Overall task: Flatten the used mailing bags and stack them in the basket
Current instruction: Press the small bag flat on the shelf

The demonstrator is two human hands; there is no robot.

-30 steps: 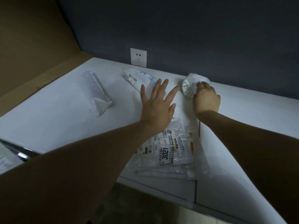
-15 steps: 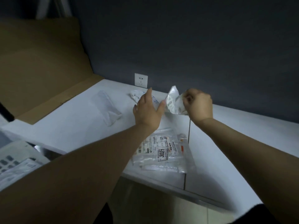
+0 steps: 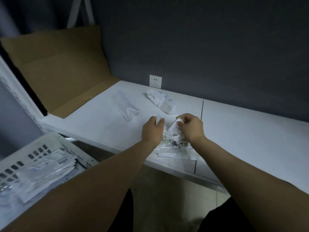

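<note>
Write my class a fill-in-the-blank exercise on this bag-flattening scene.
The basket of flat bags stands on the person's ____ side. While the left hand and right hand grip a crumpled bag, ____ bags lie untouched farther back: a clear bag and a lettered bag. The lettered bag's handwriting is ____.
Missing words: left; two; blue.

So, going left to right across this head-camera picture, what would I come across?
Basket holding flattened bags → clear bag lying on the table → left hand → crumpled bag gripped by both hands → right hand.
</note>
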